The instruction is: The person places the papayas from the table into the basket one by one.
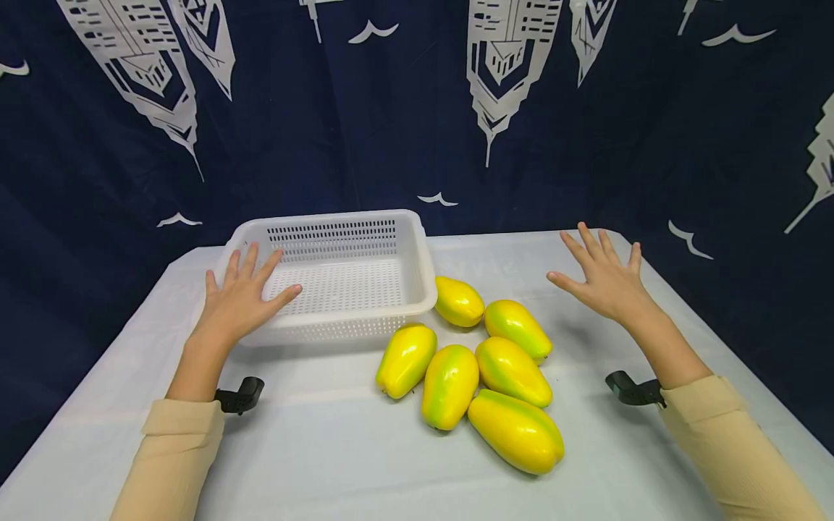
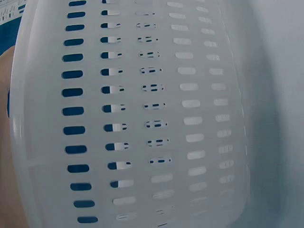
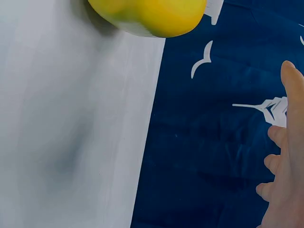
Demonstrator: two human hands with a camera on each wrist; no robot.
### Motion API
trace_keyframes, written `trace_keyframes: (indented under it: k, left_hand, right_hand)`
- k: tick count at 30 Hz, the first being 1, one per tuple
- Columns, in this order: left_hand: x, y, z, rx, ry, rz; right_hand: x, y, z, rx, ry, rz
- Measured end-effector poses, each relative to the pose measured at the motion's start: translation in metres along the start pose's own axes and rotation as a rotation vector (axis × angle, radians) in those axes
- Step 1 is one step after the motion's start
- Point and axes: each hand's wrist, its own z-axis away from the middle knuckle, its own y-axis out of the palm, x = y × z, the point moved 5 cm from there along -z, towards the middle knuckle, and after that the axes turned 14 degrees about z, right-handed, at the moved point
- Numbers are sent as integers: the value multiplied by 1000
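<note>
My left hand [image 1: 236,302] has its fingers spread over the left side of a white perforated plastic basket [image 1: 352,284]; whether it touches the rim is hard to tell. In the left wrist view the slotted basket wall [image 2: 38,114] fills most of the picture, with a strip of the hand [image 2: 8,156] at the left edge. Fingers spread and holding nothing, my right hand [image 1: 604,281] hovers above the table's right side. Between the hands lie several yellow-green papayas [image 1: 451,387], one close to the basket's right corner. A papaya [image 3: 156,15] also shows in the right wrist view, apart from the right hand [image 3: 287,175].
A white cloth [image 1: 326,449] covers the table under everything. Behind it hangs a dark blue curtain [image 1: 391,123] with white building and bird prints. Black wrist cameras [image 1: 242,395] sit below both hands, near the beige sleeves [image 1: 172,456].
</note>
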Motion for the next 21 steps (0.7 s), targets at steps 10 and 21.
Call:
trace_keyframes:
  k: [10,21]
  left_hand:
    - [12,-7,6,-63,-6,-2]
    - [25,-14,13,-120,-18,48]
  right_hand:
    - [7,-3,1,-13,-16,19]
    - [15,-5,4,-42,-33,9]
